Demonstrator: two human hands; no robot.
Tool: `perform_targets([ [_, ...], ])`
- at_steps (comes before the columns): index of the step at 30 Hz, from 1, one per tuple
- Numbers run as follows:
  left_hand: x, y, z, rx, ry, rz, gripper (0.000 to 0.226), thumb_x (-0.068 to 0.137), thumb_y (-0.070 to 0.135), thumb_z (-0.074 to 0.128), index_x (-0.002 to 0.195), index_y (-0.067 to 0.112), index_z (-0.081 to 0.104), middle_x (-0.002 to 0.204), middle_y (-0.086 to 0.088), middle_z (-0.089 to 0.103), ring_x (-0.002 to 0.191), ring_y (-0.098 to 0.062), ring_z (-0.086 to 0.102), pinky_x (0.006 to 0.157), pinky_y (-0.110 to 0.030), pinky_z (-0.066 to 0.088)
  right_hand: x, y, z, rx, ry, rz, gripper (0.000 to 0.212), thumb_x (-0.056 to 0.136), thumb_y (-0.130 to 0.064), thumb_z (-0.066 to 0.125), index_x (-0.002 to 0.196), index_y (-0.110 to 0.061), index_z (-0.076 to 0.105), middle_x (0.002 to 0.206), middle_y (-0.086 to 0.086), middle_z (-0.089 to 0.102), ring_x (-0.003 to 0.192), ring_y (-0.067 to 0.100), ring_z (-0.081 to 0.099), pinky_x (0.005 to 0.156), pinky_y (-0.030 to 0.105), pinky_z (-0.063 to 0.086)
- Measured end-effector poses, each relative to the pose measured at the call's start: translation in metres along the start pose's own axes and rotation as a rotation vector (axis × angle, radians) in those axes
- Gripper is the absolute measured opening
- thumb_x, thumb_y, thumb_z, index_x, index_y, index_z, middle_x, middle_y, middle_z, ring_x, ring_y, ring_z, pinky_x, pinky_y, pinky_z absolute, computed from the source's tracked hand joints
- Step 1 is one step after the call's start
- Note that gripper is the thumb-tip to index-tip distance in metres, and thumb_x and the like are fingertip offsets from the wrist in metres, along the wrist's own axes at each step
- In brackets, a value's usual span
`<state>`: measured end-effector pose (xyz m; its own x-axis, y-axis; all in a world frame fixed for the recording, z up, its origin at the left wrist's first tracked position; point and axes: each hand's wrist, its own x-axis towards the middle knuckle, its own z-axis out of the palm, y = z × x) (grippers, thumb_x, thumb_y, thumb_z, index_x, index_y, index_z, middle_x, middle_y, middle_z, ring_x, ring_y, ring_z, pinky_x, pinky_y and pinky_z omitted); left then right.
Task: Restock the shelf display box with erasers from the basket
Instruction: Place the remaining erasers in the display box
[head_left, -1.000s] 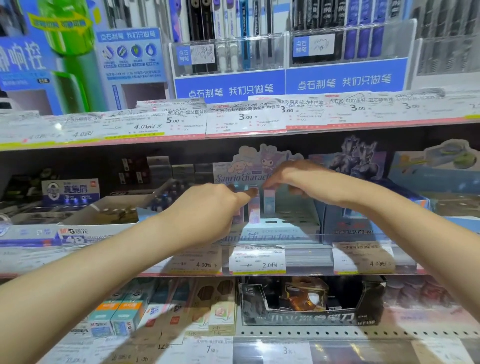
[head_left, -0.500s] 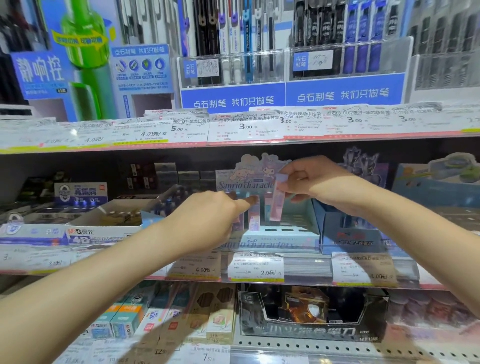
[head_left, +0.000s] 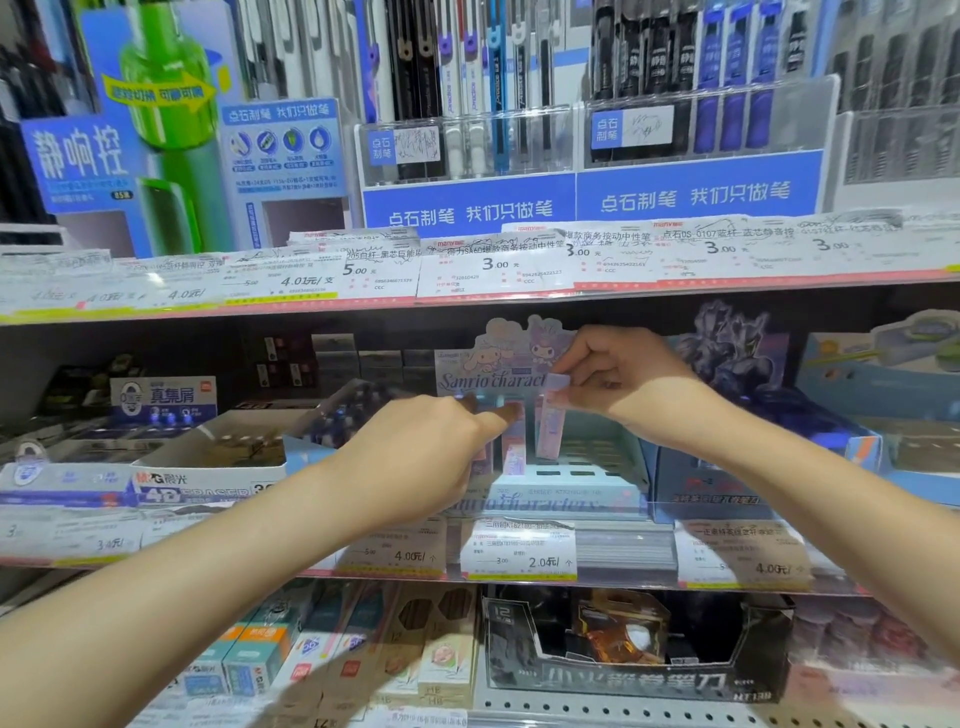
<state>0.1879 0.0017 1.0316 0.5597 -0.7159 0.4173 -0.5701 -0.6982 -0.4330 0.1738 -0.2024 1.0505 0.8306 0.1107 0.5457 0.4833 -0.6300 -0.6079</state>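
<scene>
A pale blue display box (head_left: 566, 491) with a cartoon header card stands on the middle shelf; its slotted top tray shows several bare slots on the right. My right hand (head_left: 621, 382) pinches the top of a long pastel eraser (head_left: 551, 426) that stands slightly tilted over the tray. My left hand (head_left: 423, 454) reaches in from the left, its thumb and fingertips pinching another upright pink eraser (head_left: 514, 448) in the box. The basket is out of view.
A white eraser carton (head_left: 171, 480) sits to the left, a dark blue box (head_left: 701, 480) right of the display box. Price tags (head_left: 519, 551) line the shelf edge. Pen racks (head_left: 467, 156) fill the shelf above; a black box (head_left: 639, 660) sits below.
My right hand lifted a long eraser up, then brought it down towards the tray beside the standing one. My left hand stayed on the pink eraser. The camera tilted slightly upward.
</scene>
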Motion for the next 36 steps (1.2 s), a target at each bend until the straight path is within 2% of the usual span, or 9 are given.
perform_targets([
  [4, -0.001, 0.001, 0.001, 0.005, 0.004, -0.008, 0.064, 0.089, 0.012, 0.038, 0.146, 0.032, 0.016, 0.088, -0.008, 0.057, 0.086, -0.031, 0.06, 0.061, -0.033, 0.04, -0.002, 0.0, 0.0, -0.015, 0.001, -0.024, 0.031, 0.074, -0.006, 0.074, 0.069, -0.03, 0.055, 0.07, -0.004, 0.063, 0.073, 0.016, 0.06, 0.057, 0.007, 0.04],
  [9, 0.0, 0.002, 0.0, -0.007, 0.007, -0.017, 0.065, 0.089, 0.011, 0.038, 0.146, 0.032, 0.017, 0.078, -0.004, 0.043, 0.085, -0.031, 0.06, 0.06, -0.033, 0.04, -0.003, 0.0, -0.002, 0.016, -0.032, -0.064, 0.028, 0.072, -0.01, 0.076, 0.069, -0.032, 0.058, 0.077, 0.004, 0.07, 0.079, 0.026, 0.066, 0.075, 0.035, 0.051],
  [12, 0.0, 0.001, 0.001, -0.01, 0.028, -0.016, 0.064, 0.09, 0.012, 0.039, 0.146, 0.032, 0.017, 0.092, -0.008, 0.06, 0.086, -0.031, 0.06, 0.061, -0.034, 0.041, -0.005, 0.001, -0.002, -0.028, -0.096, -0.079, 0.022, 0.073, -0.011, 0.075, 0.073, -0.028, 0.06, 0.071, -0.001, 0.067, 0.075, 0.019, 0.064, 0.072, 0.029, 0.048],
  [16, -0.001, 0.001, 0.002, -0.006, 0.045, -0.003, 0.063, 0.09, 0.013, 0.039, 0.146, 0.032, 0.018, 0.101, -0.008, 0.063, 0.088, -0.031, 0.061, 0.062, -0.033, 0.041, -0.006, -0.003, 0.001, -0.137, -0.082, -0.124, 0.008, 0.079, -0.018, 0.068, 0.072, -0.016, 0.069, 0.081, 0.004, 0.068, 0.079, 0.018, 0.061, 0.068, 0.021, 0.044],
  [21, 0.0, -0.001, 0.002, -0.051, 0.053, -0.005, 0.063, 0.088, 0.013, 0.039, 0.145, 0.033, 0.02, 0.1, -0.007, 0.064, 0.087, -0.029, 0.061, 0.063, -0.033, 0.043, -0.004, -0.006, -0.002, -0.063, -0.056, -0.158, 0.032, 0.087, -0.023, 0.057, 0.076, 0.003, 0.072, 0.087, 0.01, 0.062, 0.088, 0.018, 0.055, 0.072, 0.01, 0.036],
  [24, 0.001, 0.0, -0.002, -0.096, 0.03, -0.033, 0.064, 0.087, 0.012, 0.041, 0.144, 0.035, 0.023, 0.091, -0.006, 0.061, 0.088, -0.029, 0.059, 0.062, -0.034, 0.041, -0.004, -0.005, -0.002, -0.092, -0.069, -0.168, 0.043, 0.089, -0.027, 0.054, 0.077, 0.012, 0.067, 0.093, 0.024, 0.063, 0.089, 0.026, 0.055, 0.078, 0.024, 0.038],
  [29, -0.004, 0.005, -0.009, -0.09, 0.028, -0.055, 0.062, 0.086, 0.011, 0.04, 0.143, 0.033, 0.028, 0.081, -0.001, 0.046, 0.089, -0.03, 0.058, 0.064, -0.034, 0.04, -0.008, -0.006, -0.002, -0.191, -0.079, -0.178, 0.049, 0.09, -0.032, 0.05, 0.075, 0.013, 0.063, 0.092, 0.024, 0.063, 0.085, 0.035, 0.058, 0.079, 0.043, 0.047],
  [33, -0.005, 0.004, -0.013, -0.099, 0.019, -0.046, 0.059, 0.086, 0.009, 0.039, 0.141, 0.031, 0.032, 0.083, -0.003, 0.048, 0.084, -0.028, 0.055, 0.061, -0.031, 0.037, -0.01, -0.008, -0.003, -0.25, -0.078, -0.143, 0.074, 0.074, -0.057, 0.038, 0.081, 0.012, 0.062, 0.094, 0.03, 0.063, 0.088, 0.043, 0.059, 0.081, 0.051, 0.049],
  [36, -0.003, 0.004, -0.014, -0.124, 0.018, -0.04, 0.06, 0.086, 0.009, 0.039, 0.141, 0.032, 0.032, 0.086, -0.005, 0.052, 0.091, -0.029, 0.058, 0.063, -0.031, 0.038, -0.009, -0.012, -0.004, -0.301, -0.122, -0.149, 0.067, 0.081, -0.054, 0.041, 0.079, 0.009, 0.064, 0.093, 0.027, 0.063, 0.085, 0.04, 0.059, 0.079, 0.05, 0.048],
])
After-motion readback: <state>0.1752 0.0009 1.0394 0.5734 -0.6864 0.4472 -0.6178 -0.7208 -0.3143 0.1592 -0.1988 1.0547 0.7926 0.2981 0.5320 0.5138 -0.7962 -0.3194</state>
